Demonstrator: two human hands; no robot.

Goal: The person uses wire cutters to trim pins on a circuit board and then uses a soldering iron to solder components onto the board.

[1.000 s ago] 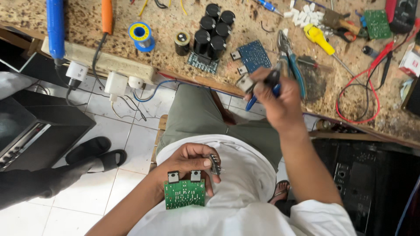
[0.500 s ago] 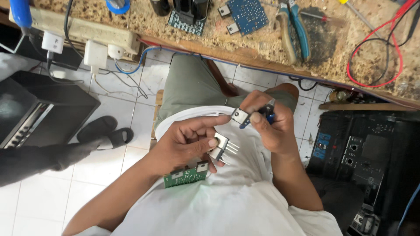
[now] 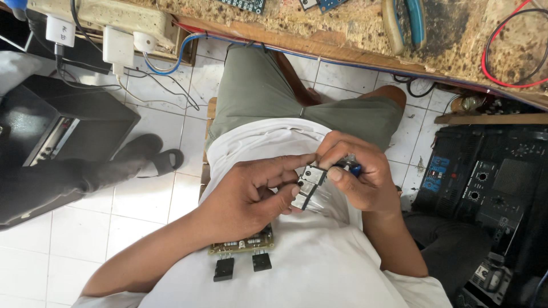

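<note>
Over my lap, my left hand (image 3: 251,197) pinches small black transistors (image 3: 309,187) with metal legs between fingertips, while its palm side holds a green circuit board (image 3: 242,246) against my white shirt. Two black transistors (image 3: 224,268) hang from the board's lower edge. My right hand (image 3: 359,174) meets the left at the transistors and grips a small blue-handled tool (image 3: 353,166), mostly hidden in the fist.
A speckled workbench edge (image 3: 319,40) runs along the top with blue-handled pliers (image 3: 408,23), red wire (image 3: 508,63) and small circuit boards. A power strip with plugs (image 3: 108,28) hangs at upper left. A black amplifier (image 3: 491,194) sits at right, a black box (image 3: 51,131) and another person's sandalled foot (image 3: 148,157) at left.
My view has tilted down off the bench. My right hand came from the bench to my lap with the blue tool and now meets the left hand at the transistors.
</note>
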